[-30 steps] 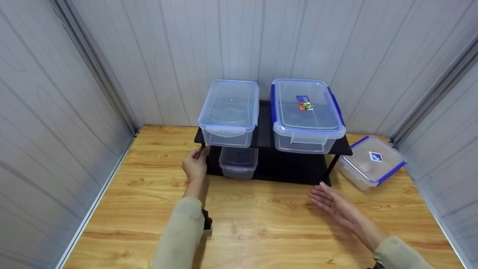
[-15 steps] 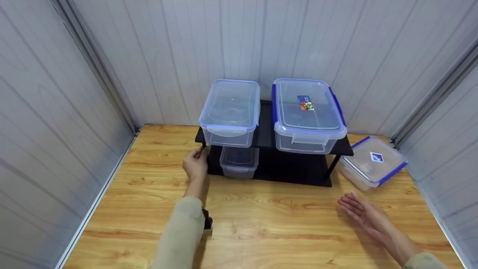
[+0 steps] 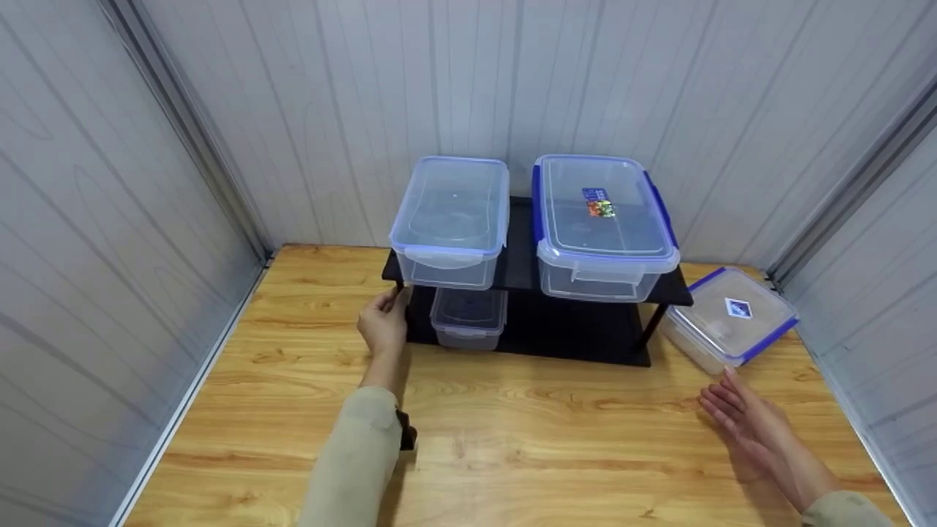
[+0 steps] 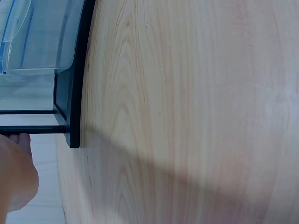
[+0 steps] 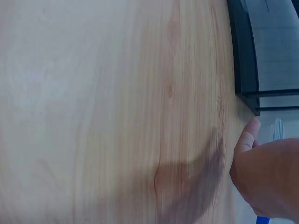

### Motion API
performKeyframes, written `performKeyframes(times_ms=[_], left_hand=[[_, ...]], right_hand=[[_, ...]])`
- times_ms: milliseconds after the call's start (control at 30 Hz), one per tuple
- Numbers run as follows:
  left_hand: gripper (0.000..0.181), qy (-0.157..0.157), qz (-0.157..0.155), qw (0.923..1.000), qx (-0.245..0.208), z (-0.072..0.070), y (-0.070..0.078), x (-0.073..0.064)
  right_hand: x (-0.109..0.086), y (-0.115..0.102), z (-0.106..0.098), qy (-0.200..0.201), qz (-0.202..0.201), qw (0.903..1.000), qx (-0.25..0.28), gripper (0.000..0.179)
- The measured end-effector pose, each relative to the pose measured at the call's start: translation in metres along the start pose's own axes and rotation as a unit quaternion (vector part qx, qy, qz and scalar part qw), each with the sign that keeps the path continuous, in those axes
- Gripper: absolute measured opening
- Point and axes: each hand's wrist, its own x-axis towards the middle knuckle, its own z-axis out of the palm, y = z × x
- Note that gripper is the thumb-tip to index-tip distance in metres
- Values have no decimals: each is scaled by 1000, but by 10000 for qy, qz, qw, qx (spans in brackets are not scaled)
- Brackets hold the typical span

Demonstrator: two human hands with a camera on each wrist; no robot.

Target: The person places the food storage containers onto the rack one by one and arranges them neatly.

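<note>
A black two-tier rack (image 3: 571, 322) stands on the wooden table. Its front left post is pinched by my left hand (image 3: 383, 322); in the left wrist view the fingertips (image 4: 22, 138) lie against that post. My right hand (image 3: 754, 421) is relaxed and holds nothing, just in front of a clear food container (image 3: 721, 329) with a blue-edged lid, to the right of the rack. Two larger lidded food containers sit on the top tier, a left one (image 3: 450, 212) and a blue-clipped one (image 3: 604, 219). A small lidded container (image 3: 468, 318) is on the lower tier, at its left.
Pale panel walls rise behind the rack (image 3: 337, 110), at the left (image 3: 88, 293) and at the right (image 3: 878, 293). The container on the table lies close to the right wall. Bare wooden tabletop (image 3: 512, 439) stretches in front of the rack.
My right hand has moved right, from the rack's front right corner to in front of the container on the table. The left hand has stayed at the post.
</note>
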Motion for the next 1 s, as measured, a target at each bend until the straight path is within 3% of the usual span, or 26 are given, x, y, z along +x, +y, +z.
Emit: performKeyframes(times_ms=[267, 467, 600, 767, 1000], left_hand=[[19, 32, -76, 10000, -38, 0, -1, -1], [19, -25, 41, 9999, 112, -2, -1, -1], [22, -40, 77, 9997, 217, -1, -1, 0], [21, -50, 94, 9998, 194, -1, -2, 0], [20, -30, -20, 10000, 26, 1, -3, 1]], right_hand=[[10, -11, -6, 234, 226, 9987, 388, 83], [20, -17, -7, 404, 270, 9954, 827, 97], [29, -19, -7, 524, 121, 9934, 1009, 88], [38, -19, -6, 976, 114, 9842, 1472, 51], [40, -23, -2, 1309, 175, 9767, 1691, 37]])
